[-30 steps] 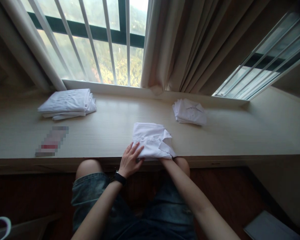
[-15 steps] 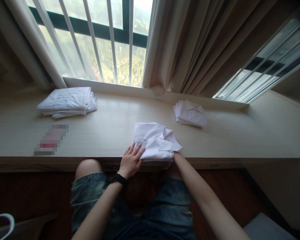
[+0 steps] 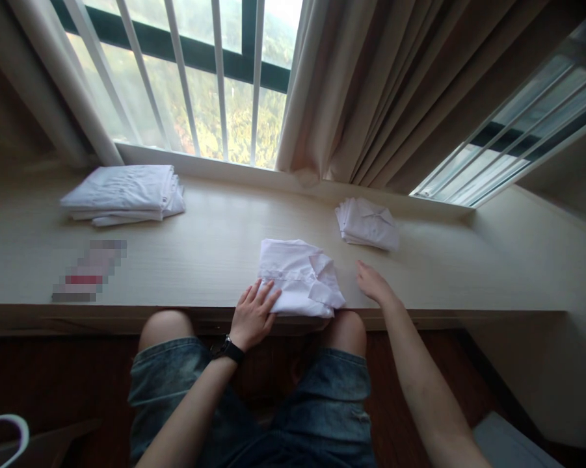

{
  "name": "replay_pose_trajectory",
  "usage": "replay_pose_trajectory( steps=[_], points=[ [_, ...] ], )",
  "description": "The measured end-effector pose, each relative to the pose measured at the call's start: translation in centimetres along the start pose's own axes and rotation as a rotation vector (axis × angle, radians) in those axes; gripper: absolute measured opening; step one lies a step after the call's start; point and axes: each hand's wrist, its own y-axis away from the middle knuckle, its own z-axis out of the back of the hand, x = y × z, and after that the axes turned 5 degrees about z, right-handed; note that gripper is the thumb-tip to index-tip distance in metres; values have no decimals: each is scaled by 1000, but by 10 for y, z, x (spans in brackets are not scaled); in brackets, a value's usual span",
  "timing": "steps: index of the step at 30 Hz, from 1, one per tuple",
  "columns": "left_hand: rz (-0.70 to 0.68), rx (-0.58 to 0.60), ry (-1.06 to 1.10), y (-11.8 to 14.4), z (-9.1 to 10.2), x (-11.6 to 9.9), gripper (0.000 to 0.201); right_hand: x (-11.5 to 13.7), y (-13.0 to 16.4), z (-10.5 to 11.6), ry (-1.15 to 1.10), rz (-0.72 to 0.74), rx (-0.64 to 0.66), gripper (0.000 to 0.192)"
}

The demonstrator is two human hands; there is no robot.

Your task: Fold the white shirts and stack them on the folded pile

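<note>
A folded white shirt (image 3: 297, 273) lies at the near edge of a pale wooden ledge (image 3: 214, 253), collar to the right. My left hand (image 3: 253, 315), with a dark watch on the wrist, rests flat on the shirt's near left corner, fingers spread. My right hand (image 3: 373, 285) hovers just right of the shirt, fingers apart, holding nothing and not touching the cloth.
A stack of folded white shirts (image 3: 124, 194) sits at the back left, a smaller folded white pile (image 3: 368, 223) at the back right. A blurred flat item (image 3: 88, 270) lies left of me. Barred windows and a beige curtain (image 3: 365, 91) stand behind the ledge. My knees are under its edge.
My right hand has come out from under the shirt's right side and moved off to the right, letting go. The collar flap has settled down. My left hand has stayed on the shirt.
</note>
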Motion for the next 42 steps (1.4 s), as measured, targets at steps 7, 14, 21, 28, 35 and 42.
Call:
replay_pose_trajectory(
  steps=[7, 14, 21, 28, 35, 42],
  points=[
    [-11, -2, -31, 0, -2, 1, 61, 96, -20, -9, -30, 257, 60, 65],
    [-34, 4, -60, 2, 1, 0, 62, 160, -45, -56, 29, 262, 184, 68],
    [-20, 4, -56, 2, 0, -1, 61, 174, -56, -52, -15, 232, 154, 69],
    [-11, 17, -38, 2, 0, 0, 64, 209, -65, -66, -34, 259, 192, 65],
    [-6, 6, -46, 2, 0, 0, 63, 210, -50, -46, -56, 300, 110, 58],
    [44, -4, 10, -1, -3, -1, 60, 184, 115, -47, -643, -9, -347, 34]
  ],
)
